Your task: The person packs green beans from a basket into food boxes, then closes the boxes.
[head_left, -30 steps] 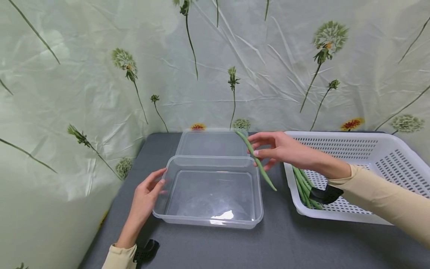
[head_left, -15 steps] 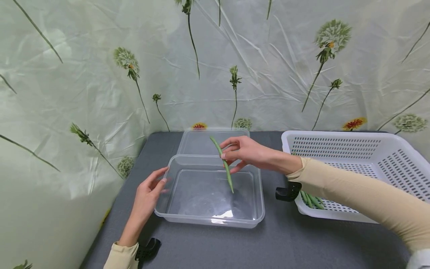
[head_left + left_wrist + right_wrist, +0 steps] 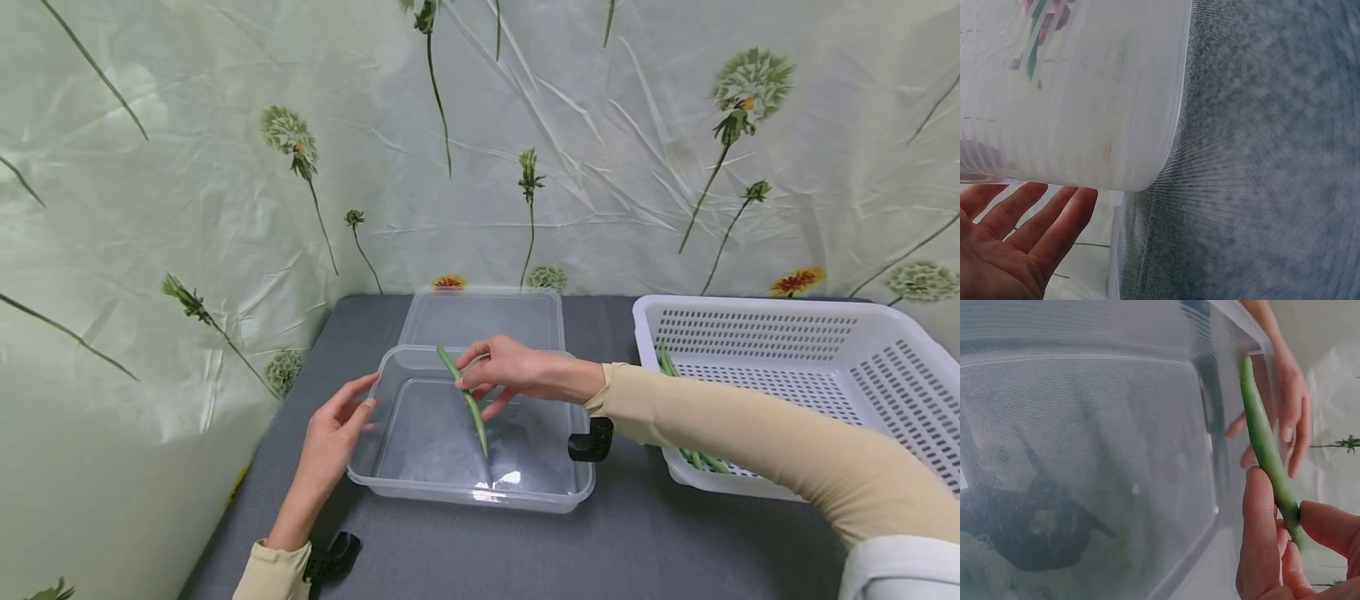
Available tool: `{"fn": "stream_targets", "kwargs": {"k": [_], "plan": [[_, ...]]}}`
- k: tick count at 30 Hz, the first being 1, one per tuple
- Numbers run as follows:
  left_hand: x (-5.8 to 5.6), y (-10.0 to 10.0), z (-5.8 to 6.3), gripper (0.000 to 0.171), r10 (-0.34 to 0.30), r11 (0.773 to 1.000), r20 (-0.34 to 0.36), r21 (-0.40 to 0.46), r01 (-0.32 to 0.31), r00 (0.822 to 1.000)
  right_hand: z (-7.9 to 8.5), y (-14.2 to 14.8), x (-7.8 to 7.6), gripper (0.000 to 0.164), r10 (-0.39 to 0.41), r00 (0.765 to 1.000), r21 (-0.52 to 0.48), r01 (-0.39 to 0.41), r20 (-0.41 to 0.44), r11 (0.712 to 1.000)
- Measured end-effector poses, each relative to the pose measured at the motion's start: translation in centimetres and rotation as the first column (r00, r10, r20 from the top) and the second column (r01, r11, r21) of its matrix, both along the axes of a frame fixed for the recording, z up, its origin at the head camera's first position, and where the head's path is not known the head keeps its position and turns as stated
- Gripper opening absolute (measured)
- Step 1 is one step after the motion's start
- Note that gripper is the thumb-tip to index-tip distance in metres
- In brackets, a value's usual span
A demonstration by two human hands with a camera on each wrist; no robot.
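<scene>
Monitoring remotely, I see the right hand (image 3: 517,367) pinching a bean (image 3: 473,407), left hand (image 3: 327,435) apart, loosely extended against the tub (image 3: 417,442).

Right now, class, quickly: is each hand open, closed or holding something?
Left hand: open, touching the tub.
Right hand: closed, pinching a bean.

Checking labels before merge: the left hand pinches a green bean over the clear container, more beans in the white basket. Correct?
Wrong hand: the head view shows the right hand pinching the green bean over the clear container. More beans are in the white basket, yes.
</scene>
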State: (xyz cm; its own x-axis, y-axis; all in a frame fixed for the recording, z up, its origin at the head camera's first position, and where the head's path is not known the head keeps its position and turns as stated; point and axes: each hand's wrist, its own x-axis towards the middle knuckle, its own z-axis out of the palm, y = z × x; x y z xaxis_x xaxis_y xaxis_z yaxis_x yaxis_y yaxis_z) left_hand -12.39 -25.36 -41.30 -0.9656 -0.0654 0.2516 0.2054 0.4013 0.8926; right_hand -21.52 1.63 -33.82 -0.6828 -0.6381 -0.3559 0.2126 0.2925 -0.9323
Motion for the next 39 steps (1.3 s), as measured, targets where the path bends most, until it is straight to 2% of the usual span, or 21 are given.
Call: {"fn": "stream_targets", "kwargs": {"k": [8, 13, 21, 26, 32, 39], "plan": [[0.0, 0.0, -0.1, 0.035, -0.001, 1.0, 0.003, -0.02, 0.001, 1.0, -1.3, -0.6, 0.3, 0.038, 0.027, 0.999, -0.053, -0.025, 0.039, 0.998], [0.0, 0.1, -0.2, 0.036, -0.008, 1.0, 0.007, -0.029, 0.008, 1.0, -1.3, -0.1, 0.3, 0.043, 0.028, 0.998, -0.072, -0.024, 0.052, 0.997], [0.0, 0.1, -0.1, 0.035, -0.015, 1.0, -0.015, -0.004, 0.015, 1.0, 0.5, 1.6, 0.3, 0.041, 0.021, 1.0, -0.14, -0.019, 0.013, 0.99], [0.1, 0.2, 0.3, 0.035, -0.015, 1.0, -0.008, -0.013, 0.015, 1.0, 1.9, 3.2, 0.2, 0.043, 0.01, 1.0, -0.179, -0.012, -0.01, 0.984], [-0.2, -0.1, -0.3, 0.035, -0.015, 1.0, 0.008, -0.016, 0.015, 1.0, 4.0, 5.7, 0.1, 0.041, -0.013, 0.998, -0.186, 0.002, -0.058, 0.982], [-0.2, 0.0, -0.3, 0.036, -0.023, 1.0, 0.002, 0.0, 0.023, 1.0, 6.0, 8.7, 0.4, 0.042, -0.058, 0.992, -0.196, 0.035, -0.112, 0.98]]}}
